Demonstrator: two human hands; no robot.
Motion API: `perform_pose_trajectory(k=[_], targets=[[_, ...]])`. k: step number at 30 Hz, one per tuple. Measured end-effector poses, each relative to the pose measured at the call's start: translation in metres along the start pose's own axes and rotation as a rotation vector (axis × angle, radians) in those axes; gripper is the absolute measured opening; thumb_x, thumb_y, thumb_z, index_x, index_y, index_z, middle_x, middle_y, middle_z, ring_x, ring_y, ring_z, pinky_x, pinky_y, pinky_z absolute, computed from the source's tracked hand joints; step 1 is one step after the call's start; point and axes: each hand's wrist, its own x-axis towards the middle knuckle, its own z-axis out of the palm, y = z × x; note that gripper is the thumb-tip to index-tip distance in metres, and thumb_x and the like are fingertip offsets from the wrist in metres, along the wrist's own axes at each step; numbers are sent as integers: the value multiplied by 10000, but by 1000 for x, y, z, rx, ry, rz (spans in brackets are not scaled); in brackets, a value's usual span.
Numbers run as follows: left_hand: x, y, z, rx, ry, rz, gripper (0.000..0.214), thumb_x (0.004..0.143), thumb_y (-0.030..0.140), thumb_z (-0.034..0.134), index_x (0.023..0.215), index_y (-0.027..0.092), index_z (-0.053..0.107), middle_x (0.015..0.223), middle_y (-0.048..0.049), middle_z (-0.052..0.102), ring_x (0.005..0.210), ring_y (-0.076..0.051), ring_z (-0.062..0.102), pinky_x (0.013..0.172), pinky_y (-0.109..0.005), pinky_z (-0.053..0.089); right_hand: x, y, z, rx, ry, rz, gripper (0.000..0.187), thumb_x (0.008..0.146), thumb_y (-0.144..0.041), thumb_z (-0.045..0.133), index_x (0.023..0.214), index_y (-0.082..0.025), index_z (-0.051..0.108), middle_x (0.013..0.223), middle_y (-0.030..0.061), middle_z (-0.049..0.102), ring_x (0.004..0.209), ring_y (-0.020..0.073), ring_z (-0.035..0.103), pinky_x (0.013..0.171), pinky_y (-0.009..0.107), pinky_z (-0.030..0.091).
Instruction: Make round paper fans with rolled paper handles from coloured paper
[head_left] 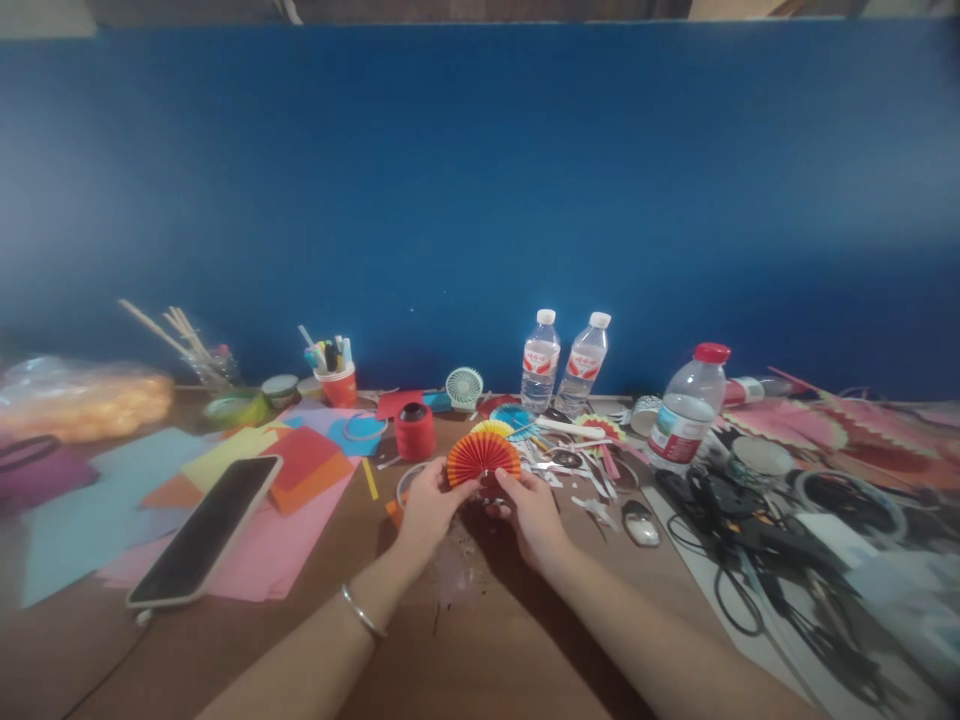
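Observation:
A pleated red and orange paper fan (pixel 484 456) is spread wide between my two hands above the brown table. My left hand (pixel 433 500) pinches its lower left corner between thumb and fingers. At the lower right corner, my right hand (pixel 529 510) grips the paper the same way. Behind the fan, a yellow pleated paper piece (pixel 491 428) and a blue pleated paper rosette (pixel 516 421) lie on the table. A red spool of thread (pixel 415 432) stands just beyond my left hand.
On the left, a phone (pixel 206 530) lies over coloured paper sheets (pixel 289 540). A cup of pens (pixel 337 383) and a small fan (pixel 464 387) stand at the back. Water bottles (pixel 540 360), a red-capped bottle (pixel 688 410), a mouse (pixel 640 523) and tangled black cables (pixel 757 530) occupy the right.

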Motion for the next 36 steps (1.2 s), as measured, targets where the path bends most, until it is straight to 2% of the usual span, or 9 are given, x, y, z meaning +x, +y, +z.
perform_pose_trajectory(k=[4, 11, 16, 19, 24, 29, 32, 36], targets=[[0, -1, 0, -17, -11, 5, 265, 638, 231, 653, 869, 149, 553, 859, -55, 659, 776, -185, 614, 705, -308, 484, 0, 1, 0, -19, -14, -28, 289, 616, -366, 696, 797, -145, 649, 731, 36, 666, 631, 148, 595, 488, 229, 473], [-2, 0, 2, -55, 22, -24, 356, 608, 204, 675, 921, 153, 511, 854, -50, 651, 781, -192, 623, 707, -315, 489, -2, 2, -1, -22, -53, 33, 266, 587, -314, 722, 782, -142, 668, 742, 48, 666, 635, 151, 581, 516, 246, 455], [-2, -1, 2, -37, 11, -11, 351, 605, 213, 683, 906, 158, 512, 847, -40, 647, 770, -185, 620, 692, -299, 487, 3, 4, -4, -191, 4, -102, 201, 580, -277, 718, 729, -147, 690, 698, 22, 672, 613, 139, 547, 600, 259, 412], [-1, -4, 1, -28, 1, -10, 342, 624, 221, 670, 918, 156, 509, 841, -50, 650, 756, -188, 622, 674, -301, 487, 6, 7, -6, -237, -5, -142, 155, 612, -276, 683, 712, -158, 692, 619, -7, 643, 550, 123, 499, 549, 244, 367], [1, -8, -1, -59, 2, -19, 323, 627, 220, 670, 901, 152, 514, 845, -64, 662, 780, -195, 624, 692, -304, 481, 6, 9, -7, -192, -28, -109, 85, 592, -201, 655, 661, -157, 679, 563, -20, 608, 515, 110, 462, 517, 231, 331], [1, -9, -1, -61, 8, -38, 324, 635, 249, 667, 907, 150, 523, 827, -62, 667, 729, -181, 622, 641, -283, 481, 5, 4, -6, -124, -21, -66, 180, 591, -218, 654, 756, -150, 683, 657, 12, 646, 551, 118, 498, 524, 231, 346], [1, -12, 0, -86, -25, -47, 296, 671, 246, 630, 926, 152, 515, 834, -61, 663, 704, -170, 617, 622, -277, 479, 5, 3, -6, -66, -11, -59, 154, 604, -222, 635, 731, -144, 676, 643, 17, 642, 566, 124, 518, 522, 226, 352], [1, -12, 0, -71, -35, -25, 295, 662, 209, 630, 931, 156, 522, 863, -59, 663, 787, -185, 620, 695, -291, 471, 6, 3, -6, -66, 8, -62, 100, 594, -187, 616, 667, -134, 660, 593, 8, 622, 532, 113, 504, 497, 216, 348]])
